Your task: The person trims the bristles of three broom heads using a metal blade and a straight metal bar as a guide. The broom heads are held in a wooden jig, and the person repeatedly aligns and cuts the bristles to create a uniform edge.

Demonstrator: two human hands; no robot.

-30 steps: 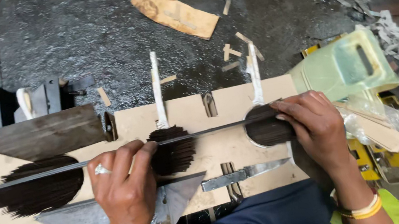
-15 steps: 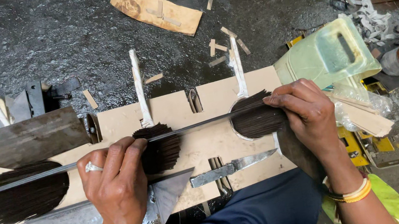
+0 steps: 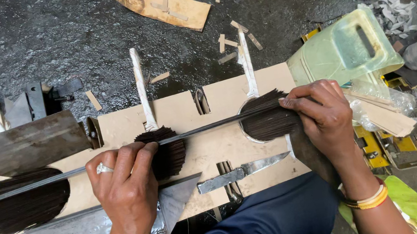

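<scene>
Beside the knife, both hands pinch dark sticks.

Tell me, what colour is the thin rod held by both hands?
Dark grey, almost black; the rod shows best in the head view.

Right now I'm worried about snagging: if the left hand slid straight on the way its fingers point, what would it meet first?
The left hand points up-right; just past its fingertips lies the middle fan of dark thin sticks, probably met first.
</scene>
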